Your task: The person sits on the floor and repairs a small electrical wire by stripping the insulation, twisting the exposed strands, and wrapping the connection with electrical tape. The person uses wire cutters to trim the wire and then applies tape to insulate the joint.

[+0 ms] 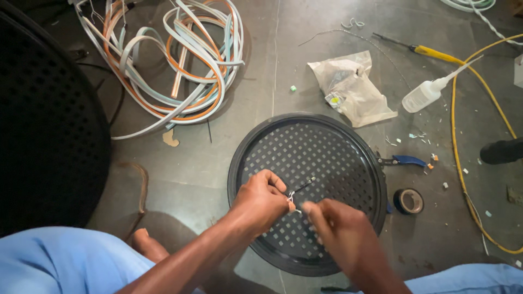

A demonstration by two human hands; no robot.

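Left hand (260, 200) over black perforated tray (348, 142) on floor, grip pinching thin wire (301, 187), right hand (338, 224) just beside, blurred, grip state unclear, pliers (404, 160), tape roll (408, 201) at tray's right, cable coil (180, 60) beyond.

A matt black perforated plastic disc (327, 141) lies on the dull, scuffed grey floor (218, 163) — beside it a crinkled, glossy plastic bag (354, 90), a translucent plastic squeeze bottle (422, 96) and a shiny roll of black tape (408, 201) — near smooth, rubbery flat cables (180, 60).
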